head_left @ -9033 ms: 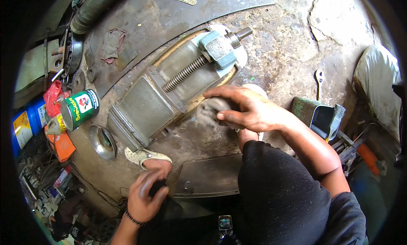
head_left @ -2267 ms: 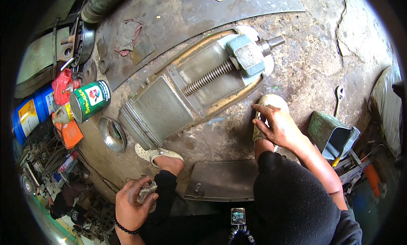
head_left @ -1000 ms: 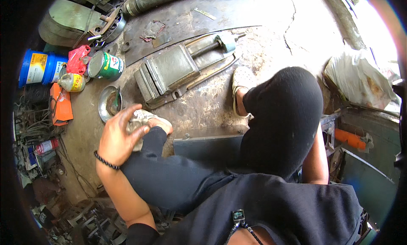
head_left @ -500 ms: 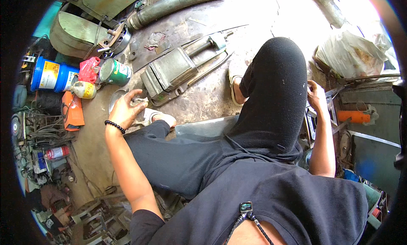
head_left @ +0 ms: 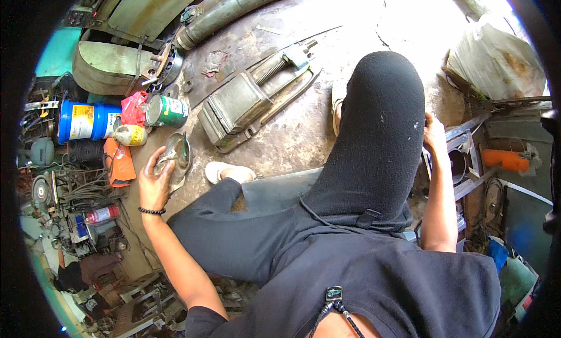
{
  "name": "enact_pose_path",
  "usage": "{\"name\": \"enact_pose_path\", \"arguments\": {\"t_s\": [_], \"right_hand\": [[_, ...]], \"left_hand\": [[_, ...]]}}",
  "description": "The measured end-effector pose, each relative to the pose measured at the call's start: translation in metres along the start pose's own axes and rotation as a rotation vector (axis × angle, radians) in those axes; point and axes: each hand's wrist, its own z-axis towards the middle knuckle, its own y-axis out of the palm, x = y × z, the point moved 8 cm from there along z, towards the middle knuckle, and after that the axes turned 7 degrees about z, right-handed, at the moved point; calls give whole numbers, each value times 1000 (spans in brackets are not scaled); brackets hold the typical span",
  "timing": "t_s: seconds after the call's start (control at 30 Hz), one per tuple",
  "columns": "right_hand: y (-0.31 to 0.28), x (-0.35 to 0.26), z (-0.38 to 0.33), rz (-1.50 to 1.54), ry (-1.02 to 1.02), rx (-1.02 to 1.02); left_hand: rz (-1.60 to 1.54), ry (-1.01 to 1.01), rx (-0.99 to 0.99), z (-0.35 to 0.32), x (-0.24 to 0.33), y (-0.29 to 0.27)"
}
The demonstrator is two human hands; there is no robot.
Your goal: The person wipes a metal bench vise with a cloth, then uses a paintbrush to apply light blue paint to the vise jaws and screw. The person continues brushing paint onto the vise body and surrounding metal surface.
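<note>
My left hand, with a dark bead bracelet at the wrist, is curled around a crumpled greyish rag, which partly shows past the thumb. Just beyond the fingers, a round metal bowl sits on the floor with a dark, thin-handled thing in it. My right hand is lowered beside my raised right knee. Its fingers are partly hidden by the knee, and a metal frame stands close to it. A heavy machine vise lies on the floor in front of me.
On the left are a green tin, a red plastic bag, blue buckets and an orange box. A thick pipe lies at the far side. White sacking is at the far right, near an orange cylinder.
My left hand has drawn back to the left and nearer to me with the rag, uncovering more of the bowl. My right hand remains beside the knee. The view has shifted slightly.
</note>
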Motion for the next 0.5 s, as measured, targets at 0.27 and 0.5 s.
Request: {"name": "enact_pose_path", "arguments": {"t_s": [0.27, 0.5], "right_hand": [[6, 27, 15, 74, -8, -94], [24, 17, 23, 167, 15, -188]], "left_hand": [[26, 57, 86, -1, 21, -16], [144, 13, 141, 1, -20, -40]]}}
